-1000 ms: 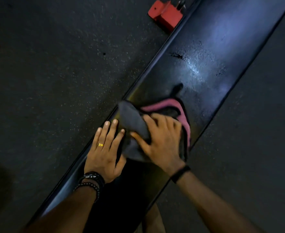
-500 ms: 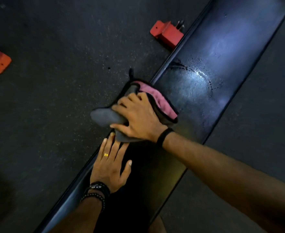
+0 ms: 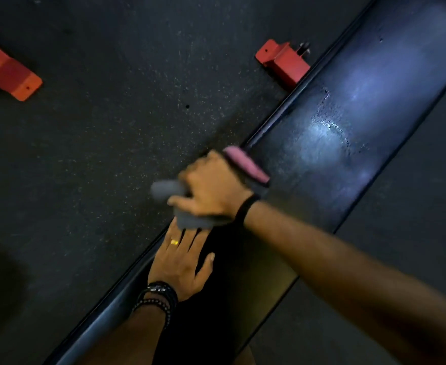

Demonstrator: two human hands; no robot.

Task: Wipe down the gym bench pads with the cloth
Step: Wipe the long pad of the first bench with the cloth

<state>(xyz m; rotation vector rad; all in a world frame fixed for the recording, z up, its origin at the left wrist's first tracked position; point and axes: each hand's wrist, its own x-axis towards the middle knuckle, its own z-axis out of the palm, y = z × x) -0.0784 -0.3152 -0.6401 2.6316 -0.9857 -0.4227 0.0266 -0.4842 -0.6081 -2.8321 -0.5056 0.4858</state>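
Observation:
A long black bench pad [image 3: 348,143] runs diagonally from lower left to upper right, with a wet shiny patch near its middle. My right hand [image 3: 211,188] grips a bunched grey and pink cloth [image 3: 245,164] at the pad's left edge; the hand and cloth are motion-blurred, and part of the cloth hangs past the edge. My left hand [image 3: 182,262] rests flat on the pad just below, fingers straight, with a gold ring and dark bead bracelets at the wrist. Its fingertips are hidden under the cloth.
Dark speckled rubber floor [image 3: 98,154] surrounds the bench. A red metal frame foot [image 3: 282,61] sits beside the pad's left edge at the top. Another red metal piece [image 3: 6,72] lies at the far left.
My right hand has swept the cloth from the pad's middle over to its left edge. The left hand has stayed flat on the pad. The view has shifted slightly.

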